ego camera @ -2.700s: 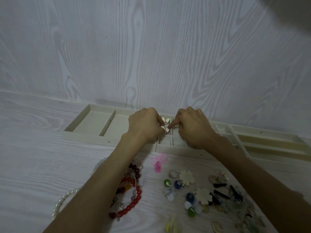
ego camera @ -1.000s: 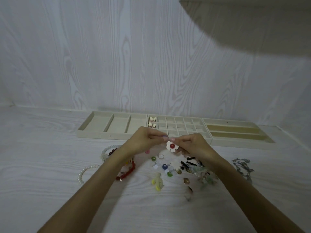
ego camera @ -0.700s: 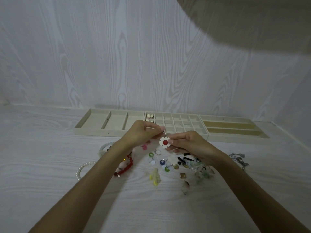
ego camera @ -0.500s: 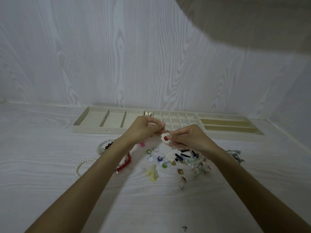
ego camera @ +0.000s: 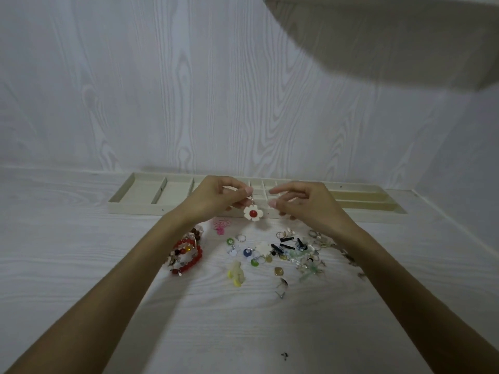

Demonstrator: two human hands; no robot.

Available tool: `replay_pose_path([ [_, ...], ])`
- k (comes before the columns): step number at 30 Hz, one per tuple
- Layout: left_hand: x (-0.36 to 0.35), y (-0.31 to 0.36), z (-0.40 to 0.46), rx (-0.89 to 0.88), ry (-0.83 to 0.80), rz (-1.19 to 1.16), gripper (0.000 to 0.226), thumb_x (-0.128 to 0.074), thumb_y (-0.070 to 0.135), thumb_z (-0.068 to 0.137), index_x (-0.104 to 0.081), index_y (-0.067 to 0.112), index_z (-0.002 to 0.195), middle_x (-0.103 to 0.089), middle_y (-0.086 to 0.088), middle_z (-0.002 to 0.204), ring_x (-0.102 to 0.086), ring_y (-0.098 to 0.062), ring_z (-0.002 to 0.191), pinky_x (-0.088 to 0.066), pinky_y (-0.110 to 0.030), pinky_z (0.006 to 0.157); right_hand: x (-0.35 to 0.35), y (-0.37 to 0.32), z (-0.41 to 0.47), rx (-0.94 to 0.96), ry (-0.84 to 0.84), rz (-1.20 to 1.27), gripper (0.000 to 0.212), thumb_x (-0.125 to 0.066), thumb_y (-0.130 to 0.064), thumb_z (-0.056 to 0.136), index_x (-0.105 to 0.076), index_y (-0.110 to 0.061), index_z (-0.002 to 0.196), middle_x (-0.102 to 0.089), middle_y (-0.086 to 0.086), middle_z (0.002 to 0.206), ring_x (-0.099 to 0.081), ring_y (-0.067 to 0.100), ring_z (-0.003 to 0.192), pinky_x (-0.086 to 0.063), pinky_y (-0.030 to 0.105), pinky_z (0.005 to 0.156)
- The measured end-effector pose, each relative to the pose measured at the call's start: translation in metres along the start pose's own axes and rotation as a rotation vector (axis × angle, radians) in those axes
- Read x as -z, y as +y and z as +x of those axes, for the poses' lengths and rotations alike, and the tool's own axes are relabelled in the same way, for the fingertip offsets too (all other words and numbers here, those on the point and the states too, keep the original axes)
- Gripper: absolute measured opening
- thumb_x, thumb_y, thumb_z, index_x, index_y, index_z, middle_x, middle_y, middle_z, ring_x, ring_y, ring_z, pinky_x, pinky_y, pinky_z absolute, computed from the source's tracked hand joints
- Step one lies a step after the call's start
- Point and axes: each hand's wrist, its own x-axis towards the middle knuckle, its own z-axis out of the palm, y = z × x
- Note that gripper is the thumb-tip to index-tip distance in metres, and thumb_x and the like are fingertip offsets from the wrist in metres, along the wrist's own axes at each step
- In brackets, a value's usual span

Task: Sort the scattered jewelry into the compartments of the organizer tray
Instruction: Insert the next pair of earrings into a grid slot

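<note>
The left hand (ego camera: 216,197) pinched a flower earring (ego camera: 253,213) by its hook at frame centre. The right hand (ego camera: 302,205), fingers loosely curled, held nothing. Both hands hid the organizer tray (ego camera: 135,203)'s middle compartments.

White wood-grain table (ego camera: 67,265), matching wall (ego camera: 162,90) behind, pale overhang (ego camera: 391,36) upper right.

My hands cover the middle compartments of the organizer tray (ego camera: 135,197), so I cannot tell what lies in them. At 3 o'clock my right forearm hides part of the jewelry heap (ego camera: 302,252), whose clear pieces blur together. Both forearms run off the bottom edge.
</note>
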Motion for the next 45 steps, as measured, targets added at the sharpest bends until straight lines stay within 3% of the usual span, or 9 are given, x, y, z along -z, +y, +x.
replay_pose_path([
  [3, 0.001, 0.004, -0.001, -0.004, -0.030, -0.011, 0.021, -0.068, 0.028, 0.085, -0.073, 0.011, 0.095, -0.075, -0.006, 0.082, -0.071, -0.013, 0.077, -0.053, -0.025, 0.083, -0.001, -0.012, 0.008, 0.039, -0.048, -0.011, 0.028, -0.076, -0.024, 0.077, -0.070, -0.024, 0.105, -0.073, -0.003, 0.088, -0.069, 0.014, 0.075, -0.056, 0.021, 0.069],
  [6, 0.000, 0.009, 0.002, -0.015, 0.009, -0.008, 0.019, -0.070, 0.029, 0.083, -0.076, 0.012, 0.086, -0.075, -0.005, 0.080, -0.071, -0.008, 0.073, -0.054, -0.012, 0.070, -0.011, -0.017, 0.017, 0.049, -0.077, -0.032, 0.022, -0.077, -0.018, 0.077, -0.073, -0.021, 0.098, -0.073, 0.000, 0.083, -0.068, 0.004, 0.069, -0.053, 0.016, 0.069],
  [11, 0.004, 0.011, 0.005, -0.017, 0.047, -0.050, 0.021, -0.073, 0.025, 0.082, -0.076, 0.006, 0.091, -0.075, -0.007, 0.082, -0.071, -0.008, 0.074, -0.052, -0.011, 0.066, -0.021, -0.016, 0.027, 0.092, 0.049, -0.033, 0.026, -0.079, -0.013, 0.073, -0.073, -0.018, 0.099, -0.072, 0.003, 0.078, -0.069, 0.006, 0.069, -0.055, 0.017, 0.070],
  [20, 0.012, 0.014, 0.013, 0.008, -0.021, -0.038, 0.025, -0.060, 0.020, 0.091, -0.063, 0.019, 0.116, -0.074, 0.004, 0.092, -0.069, -0.004, 0.085, -0.051, -0.020, 0.084, -0.024, -0.013, 0.042, 0.076, 0.181, 0.083, 0.018, -0.079, -0.012, 0.073, -0.073, -0.018, 0.089, -0.073, 0.002, 0.075, -0.070, 0.012, 0.066, -0.056, 0.020, 0.067],
  [24, 0.022, 0.010, 0.028, 0.024, -0.059, 0.103, 0.040, -0.067, 0.006, 0.084, -0.059, 0.018, 0.121, -0.069, 0.002, 0.109, -0.066, -0.007, 0.094, -0.052, -0.018, 0.080, -0.021, -0.019, 0.059, 0.010, 0.133, 0.169, 0.017, -0.080, -0.013, 0.073, -0.070, -0.015, 0.087, -0.073, 0.007, 0.075, -0.070, 0.012, 0.066, -0.056, 0.019, 0.067],
  [27, 0.020, 0.006, 0.041, 0.019, -0.058, 0.148, 0.035, -0.074, 0.017, 0.079, -0.064, 0.017, 0.113, -0.070, 0.001, 0.104, -0.068, -0.009, 0.091, -0.053, -0.016, 0.074, -0.022, -0.022, 0.077, -0.023, 0.113, 0.203, 0.021, -0.080, -0.012, 0.073, -0.070, -0.011, 0.091, -0.073, 0.010, 0.078, -0.070, 0.012, 0.068, -0.056, 0.020, 0.068],
  [32, 0.021, -0.022, 0.078, -0.038, 0.131, 0.160, 0.023, -0.072, 0.026, 0.082, -0.073, 0.012, 0.101, -0.074, -0.008, 0.088, -0.070, -0.023, 0.084, -0.056, -0.040, 0.086, -0.032, -0.012, 0.112, -0.093, 0.145, 0.226, 0.020, -0.080, -0.011, 0.072, -0.069, -0.014, 0.088, -0.072, 0.005, 0.077, -0.070, 0.009, 0.069, -0.055, 0.015, 0.064],
  [38, 0.028, -0.043, 0.129, -0.008, -0.023, 0.257, 0.020, -0.065, 0.023, 0.088, -0.074, 0.011, 0.102, -0.072, 0.000, 0.104, -0.065, -0.009, 0.097, -0.050, -0.022, 0.090, -0.034, 0.029, 0.154, -0.143, 0.160, 0.101, 0.023, -0.079, -0.013, 0.074, -0.069, -0.011, 0.094, -0.073, 0.007, 0.084, -0.071, 0.013, 0.075, -0.056, 0.021, 0.069],
  [45, 0.030, -0.060, 0.170, 0.026, -0.040, 0.608, 0.019, -0.070, 0.030, 0.084, -0.071, 0.024, 0.102, -0.071, 0.004, 0.102, -0.065, -0.013, 0.094, -0.053, -0.036, 0.090, -0.037, 0.057, 0.176, -0.142, 0.088, -0.050, 0.022, -0.081, -0.015, 0.072, -0.068, -0.015, 0.090, -0.073, 0.003, 0.087, -0.069, 0.013, 0.077, -0.055, 0.023, 0.064],
])
